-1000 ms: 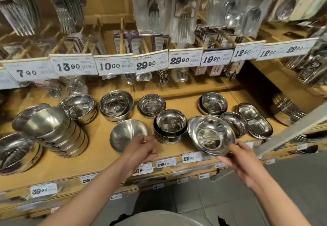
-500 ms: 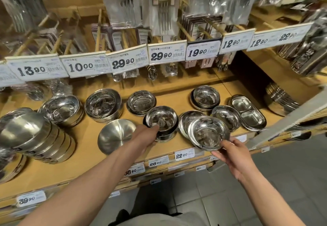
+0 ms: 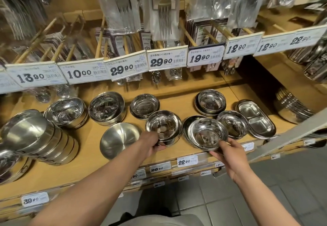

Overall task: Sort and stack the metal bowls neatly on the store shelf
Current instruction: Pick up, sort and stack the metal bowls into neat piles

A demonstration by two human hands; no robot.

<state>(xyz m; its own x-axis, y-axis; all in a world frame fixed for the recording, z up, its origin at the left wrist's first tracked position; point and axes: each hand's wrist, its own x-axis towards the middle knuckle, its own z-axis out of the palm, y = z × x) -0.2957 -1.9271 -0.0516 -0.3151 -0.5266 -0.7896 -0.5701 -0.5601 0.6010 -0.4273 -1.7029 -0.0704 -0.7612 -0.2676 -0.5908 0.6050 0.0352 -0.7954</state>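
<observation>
The person is standing before a wooden store shelf and reaching in with both bare arms. The left hand is curling its fingers round the near rim of a small stack of deep bowls sitting upright near the shelf's front edge, thumb on the outer wall. The right hand is pinching the near rim of a shallow polished bowl, holding it slightly tilted over a pile of similar shallow bowls whose rim is showing just behind and to the left of it.

Just left of the deep stack, a brushed bowl is lying tipped toward the camera. Behind it, three more stacks are standing in a row: a wide one, a wider one and a smaller one. Farther right another stack is sitting at the back, with a single shiny bowl in front of it and a two-compartment dish beside that. At the far left, a column of bowls is lying on its side.

White price tags are hanging along the rail above, and packaged forks are dangling from pegs higher up
</observation>
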